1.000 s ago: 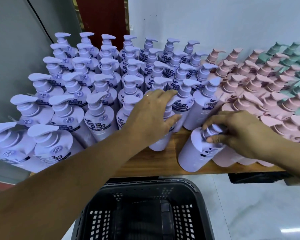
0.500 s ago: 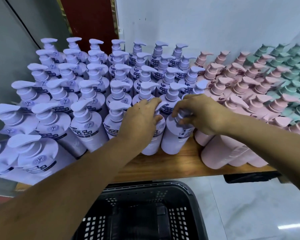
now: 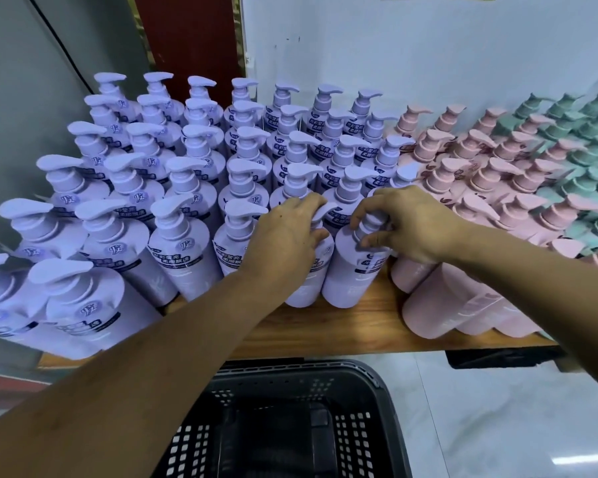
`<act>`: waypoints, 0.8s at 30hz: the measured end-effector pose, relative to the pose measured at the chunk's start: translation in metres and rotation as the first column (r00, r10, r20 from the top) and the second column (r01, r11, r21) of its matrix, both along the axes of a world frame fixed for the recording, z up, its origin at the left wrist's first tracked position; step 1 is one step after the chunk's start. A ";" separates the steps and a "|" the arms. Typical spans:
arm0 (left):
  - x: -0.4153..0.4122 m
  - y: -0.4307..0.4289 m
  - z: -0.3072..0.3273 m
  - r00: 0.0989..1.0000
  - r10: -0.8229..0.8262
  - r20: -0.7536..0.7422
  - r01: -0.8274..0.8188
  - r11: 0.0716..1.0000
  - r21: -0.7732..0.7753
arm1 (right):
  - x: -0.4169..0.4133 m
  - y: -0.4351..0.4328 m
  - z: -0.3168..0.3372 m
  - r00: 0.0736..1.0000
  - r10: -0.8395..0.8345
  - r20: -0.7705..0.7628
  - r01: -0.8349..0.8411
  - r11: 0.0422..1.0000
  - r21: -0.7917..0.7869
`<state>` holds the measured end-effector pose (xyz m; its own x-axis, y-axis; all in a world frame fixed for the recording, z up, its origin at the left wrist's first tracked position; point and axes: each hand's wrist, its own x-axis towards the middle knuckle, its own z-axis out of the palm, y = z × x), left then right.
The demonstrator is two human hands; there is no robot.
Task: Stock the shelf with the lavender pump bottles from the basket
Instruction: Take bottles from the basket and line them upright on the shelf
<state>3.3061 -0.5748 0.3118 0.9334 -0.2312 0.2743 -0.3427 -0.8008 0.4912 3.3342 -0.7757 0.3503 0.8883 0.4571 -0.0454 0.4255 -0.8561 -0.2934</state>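
Several rows of lavender pump bottles (image 3: 183, 250) stand on the wooden shelf (image 3: 342, 329). My left hand (image 3: 283, 239) grips the top of a lavender bottle (image 3: 304, 291) in the front row. Right beside it, my right hand (image 3: 404, 225) pinches the pump neck of a second lavender bottle (image 3: 353, 274), which stands upright on the shelf. The black plastic basket (image 3: 290, 426) sits below the shelf edge; no bottle shows inside it.
Pink pump bottles (image 3: 463, 201) fill the shelf right of the lavender ones, with green bottles (image 3: 584, 160) further right. A bare strip of wood runs along the shelf front. A white wall (image 3: 394, 46) stands behind; pale floor (image 3: 497, 426) lies below right.
My right hand has carried its lavender bottle from the shelf's front edge leftward and back, setting it next to the bottle under my left hand. The left hand has stayed on its bottle.
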 end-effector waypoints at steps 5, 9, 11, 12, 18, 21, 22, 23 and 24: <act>-0.023 0.004 -0.002 0.998 -0.018 -0.064 0.003 0.973 -0.231 | -0.003 0.000 0.000 1.000 0.009 -0.017 -0.010 0.999 -0.041; -0.070 0.032 -0.008 0.998 0.028 0.059 -0.007 0.946 -0.325 | -0.005 0.001 -0.001 1.000 0.008 -0.026 -0.010 0.998 -0.063; -0.091 0.056 -0.012 0.998 0.038 0.046 -0.021 0.944 -0.329 | -0.008 0.003 -0.003 1.000 0.000 -0.011 0.000 0.998 -0.071; -0.100 0.070 -0.014 0.998 0.053 0.033 -0.039 0.945 -0.324 | -0.010 0.003 -0.006 1.000 -0.011 0.012 0.012 0.997 -0.074; -0.121 0.178 0.007 0.921 0.327 0.212 -0.294 0.940 -0.171 | -0.022 0.000 -0.027 0.945 -0.256 0.203 0.253 0.967 0.044; -0.116 0.224 0.018 0.886 0.361 0.291 -0.362 0.931 -0.053 | -0.040 0.036 -0.027 0.937 -0.244 0.251 0.197 0.960 0.198; -0.114 0.235 0.020 0.891 0.379 0.251 -0.383 0.923 -0.032 | -0.048 0.056 -0.024 0.936 -0.224 0.273 0.151 0.953 0.264; -0.112 0.244 0.021 0.896 0.400 0.194 -0.403 0.915 -0.025 | -0.055 0.076 -0.020 0.933 -0.190 0.305 0.093 0.948 0.304; -0.110 0.250 0.020 0.899 0.416 0.135 -0.417 0.909 -0.026 | -0.061 0.095 -0.016 0.928 -0.148 0.343 0.036 0.949 0.312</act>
